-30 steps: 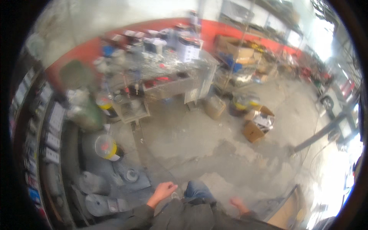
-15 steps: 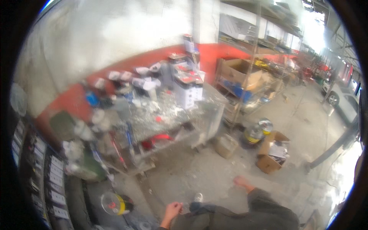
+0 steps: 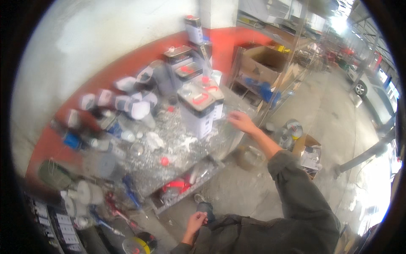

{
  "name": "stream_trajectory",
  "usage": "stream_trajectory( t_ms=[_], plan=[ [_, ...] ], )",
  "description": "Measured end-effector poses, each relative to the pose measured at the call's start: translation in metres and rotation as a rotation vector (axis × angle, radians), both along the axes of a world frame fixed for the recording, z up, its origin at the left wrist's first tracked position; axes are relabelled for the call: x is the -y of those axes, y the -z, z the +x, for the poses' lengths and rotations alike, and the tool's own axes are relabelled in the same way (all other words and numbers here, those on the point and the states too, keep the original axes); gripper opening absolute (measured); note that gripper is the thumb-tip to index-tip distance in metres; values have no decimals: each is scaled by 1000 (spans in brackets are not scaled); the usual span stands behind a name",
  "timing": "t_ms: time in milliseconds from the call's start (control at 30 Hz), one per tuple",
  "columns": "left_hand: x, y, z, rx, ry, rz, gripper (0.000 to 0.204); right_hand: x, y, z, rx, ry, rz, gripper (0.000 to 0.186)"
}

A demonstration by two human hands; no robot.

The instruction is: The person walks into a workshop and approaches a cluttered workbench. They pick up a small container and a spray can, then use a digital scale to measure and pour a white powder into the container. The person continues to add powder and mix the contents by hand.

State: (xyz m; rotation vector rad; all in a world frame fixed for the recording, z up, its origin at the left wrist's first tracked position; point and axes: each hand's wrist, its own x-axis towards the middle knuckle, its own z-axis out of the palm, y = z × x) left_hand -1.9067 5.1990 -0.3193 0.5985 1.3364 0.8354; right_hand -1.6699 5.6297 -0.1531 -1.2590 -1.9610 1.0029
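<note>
Head view: fisheye at wearer's head height, facing forward and steeply down. Bench (image 3: 146, 180) near, left of centre; left hand (image 3: 196, 222) near lower edge, right hand (image 3: 243, 122) close, right of centre. Car (image 3: 375, 98) far off, upper right. Straight edges bow toward dark round rim.

And here's the bench (image 3: 146, 175): cans (image 3: 196, 112) on its right half, cups (image 3: 140, 110) left of them, a cap (image 3: 164, 161) out front! Right hand (image 3: 242, 122) just right of the cans, left hand (image 3: 196, 221) before the drawer (image 3: 198, 182). Behind, right, a carton (image 3: 264, 59) sits on the shelf (image 3: 237, 63); far right, a car (image 3: 372, 95)!
</note>
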Motion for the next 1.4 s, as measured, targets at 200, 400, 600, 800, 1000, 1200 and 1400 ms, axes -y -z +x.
stream_trajectory(
  t_ms=[200, 400, 600, 800, 1000, 1200, 1400],
  plan=[
    [-108, -21, -46, -134, 116, 86, 22, -98, -27, -30, 110, 40, 159, 29],
    [-157, -49, -60, -172, -3, 82, 22, -176, -28, -71, 537, -138, 522, 37],
    [-170, -37, -26, -123, -305, 10, 24, -241, -13, -84, 741, -381, 447, 41],
    [-178, -45, 17, -205, -335, -20, 26, -258, -9, -64, 448, -517, 337, 37],
    [-200, -39, 44, -204, -355, -110, 25, -273, 5, -66, 303, -621, -69, 50],
    [-219, -50, 46, -185, -386, -39, 21, -262, -28, -48, 295, -408, 25, 55],
    [-230, -54, 45, -219, -338, -45, 21, -280, -36, -14, 374, -316, 350, 58]
  ],
)
